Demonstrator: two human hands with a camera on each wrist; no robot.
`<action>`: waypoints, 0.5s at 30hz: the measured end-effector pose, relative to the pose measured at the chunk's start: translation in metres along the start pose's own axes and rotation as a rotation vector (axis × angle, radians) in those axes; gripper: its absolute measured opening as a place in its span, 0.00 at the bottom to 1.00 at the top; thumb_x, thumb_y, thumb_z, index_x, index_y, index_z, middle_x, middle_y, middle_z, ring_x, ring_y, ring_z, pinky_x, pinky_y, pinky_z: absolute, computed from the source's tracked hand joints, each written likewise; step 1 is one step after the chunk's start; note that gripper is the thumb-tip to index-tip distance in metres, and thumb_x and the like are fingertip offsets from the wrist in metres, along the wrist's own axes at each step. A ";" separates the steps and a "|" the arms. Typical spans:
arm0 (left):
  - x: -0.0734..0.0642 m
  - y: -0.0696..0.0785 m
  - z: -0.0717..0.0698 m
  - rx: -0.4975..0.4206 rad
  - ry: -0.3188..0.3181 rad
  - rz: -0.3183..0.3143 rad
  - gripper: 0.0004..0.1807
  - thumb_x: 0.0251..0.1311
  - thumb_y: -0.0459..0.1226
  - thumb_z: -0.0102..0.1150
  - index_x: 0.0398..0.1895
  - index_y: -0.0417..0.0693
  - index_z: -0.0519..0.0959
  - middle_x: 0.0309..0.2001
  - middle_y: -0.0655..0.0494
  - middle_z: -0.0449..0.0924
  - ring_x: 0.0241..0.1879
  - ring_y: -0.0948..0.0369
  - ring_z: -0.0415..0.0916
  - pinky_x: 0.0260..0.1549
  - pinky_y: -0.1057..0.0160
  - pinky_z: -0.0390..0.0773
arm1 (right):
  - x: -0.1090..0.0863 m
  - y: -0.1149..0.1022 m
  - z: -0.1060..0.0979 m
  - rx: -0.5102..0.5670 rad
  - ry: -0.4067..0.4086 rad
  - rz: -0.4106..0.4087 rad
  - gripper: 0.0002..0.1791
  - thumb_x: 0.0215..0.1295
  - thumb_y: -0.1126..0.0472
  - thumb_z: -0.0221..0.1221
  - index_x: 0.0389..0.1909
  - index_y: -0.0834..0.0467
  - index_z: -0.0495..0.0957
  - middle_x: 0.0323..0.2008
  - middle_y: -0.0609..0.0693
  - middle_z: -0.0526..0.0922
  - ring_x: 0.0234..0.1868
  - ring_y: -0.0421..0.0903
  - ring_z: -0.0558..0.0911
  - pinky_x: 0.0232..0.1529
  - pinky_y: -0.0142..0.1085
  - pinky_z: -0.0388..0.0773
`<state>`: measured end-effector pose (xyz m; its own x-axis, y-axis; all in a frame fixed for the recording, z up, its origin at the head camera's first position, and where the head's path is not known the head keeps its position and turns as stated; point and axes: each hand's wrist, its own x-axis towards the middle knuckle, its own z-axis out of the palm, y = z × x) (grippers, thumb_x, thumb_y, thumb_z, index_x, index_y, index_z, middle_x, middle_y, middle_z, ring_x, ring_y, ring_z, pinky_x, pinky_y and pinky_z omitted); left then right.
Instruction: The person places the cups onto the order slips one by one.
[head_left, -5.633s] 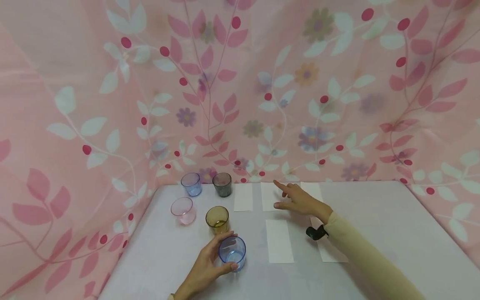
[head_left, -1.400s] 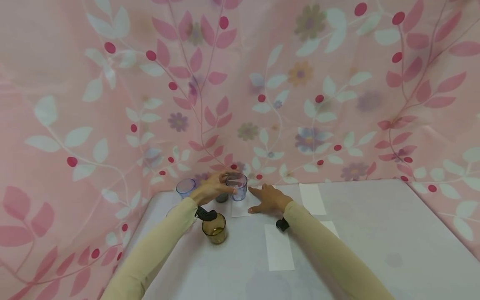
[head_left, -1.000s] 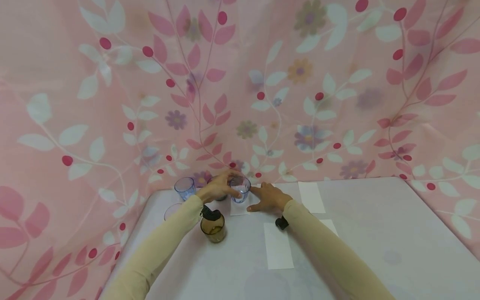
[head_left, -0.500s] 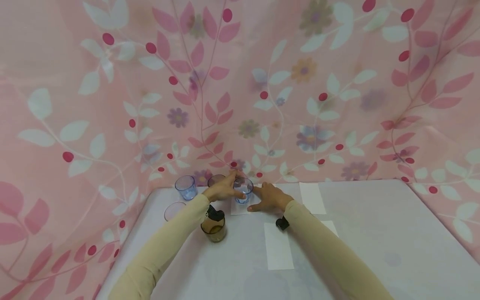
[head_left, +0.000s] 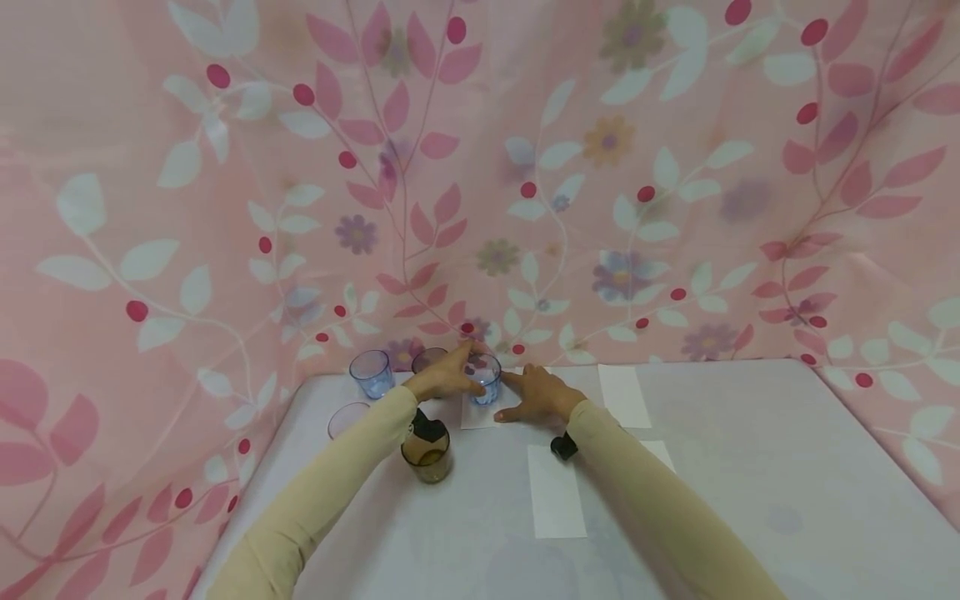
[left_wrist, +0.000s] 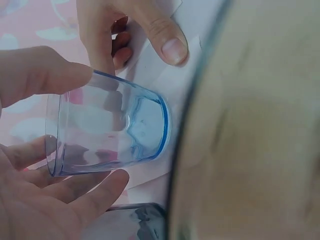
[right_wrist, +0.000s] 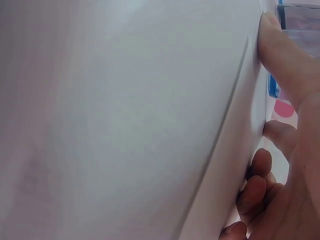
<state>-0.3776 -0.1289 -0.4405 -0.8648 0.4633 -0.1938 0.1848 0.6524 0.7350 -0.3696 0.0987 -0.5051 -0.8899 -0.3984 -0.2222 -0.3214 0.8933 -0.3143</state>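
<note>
My left hand [head_left: 446,377] holds a clear blue glass [head_left: 486,383], thumb on the near side and fingers on the other. The glass is upright on or just above a white paper strip [head_left: 480,418] at the back of the table. In the left wrist view, the thumb meets the rim of the blue glass [left_wrist: 112,125]. Close to its right side, my right hand [head_left: 540,393] rests with thumb and index finger extended and the other fingers bent. Thumb and index finger touch the white surface [right_wrist: 150,115] in the right wrist view.
Left of the hands stand another blue glass [head_left: 372,379], a dark grey glass [head_left: 427,358], a pink glass [head_left: 345,417] and an amber glass [head_left: 431,468] under the left wrist. More paper strips lie in front [head_left: 558,500] and to the right [head_left: 625,398]. A floral curtain [head_left: 495,167] borders the table.
The left hand has carried the blue glass from the table's front to the back strip, lowering it lately. The right hand has shifted left and stayed beside it.
</note>
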 end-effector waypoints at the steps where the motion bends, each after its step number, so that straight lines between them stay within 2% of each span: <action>1: 0.000 0.000 0.000 0.006 0.001 -0.010 0.48 0.58 0.33 0.75 0.80 0.43 0.59 0.77 0.39 0.67 0.74 0.41 0.68 0.75 0.40 0.68 | 0.000 0.000 0.000 0.003 -0.002 0.002 0.56 0.57 0.20 0.64 0.84 0.34 0.56 0.52 0.52 0.72 0.44 0.50 0.75 0.44 0.44 0.78; 8: -0.001 0.003 -0.004 0.086 0.003 -0.013 0.49 0.56 0.34 0.76 0.81 0.42 0.60 0.77 0.39 0.67 0.76 0.41 0.67 0.76 0.41 0.67 | 0.003 0.000 0.000 0.000 -0.002 0.013 0.56 0.57 0.20 0.64 0.84 0.31 0.54 0.50 0.51 0.71 0.44 0.49 0.74 0.41 0.41 0.75; 15: -0.011 0.010 -0.004 0.120 -0.038 -0.016 0.54 0.62 0.43 0.75 0.85 0.43 0.53 0.81 0.37 0.60 0.80 0.40 0.59 0.78 0.36 0.61 | 0.001 0.000 0.001 0.021 0.001 -0.003 0.55 0.58 0.23 0.66 0.84 0.33 0.55 0.50 0.52 0.72 0.44 0.50 0.74 0.43 0.43 0.76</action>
<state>-0.3682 -0.1296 -0.4284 -0.8503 0.4727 -0.2313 0.2274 0.7263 0.6487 -0.3698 0.0984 -0.5062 -0.8893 -0.4009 -0.2202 -0.3174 0.8875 -0.3341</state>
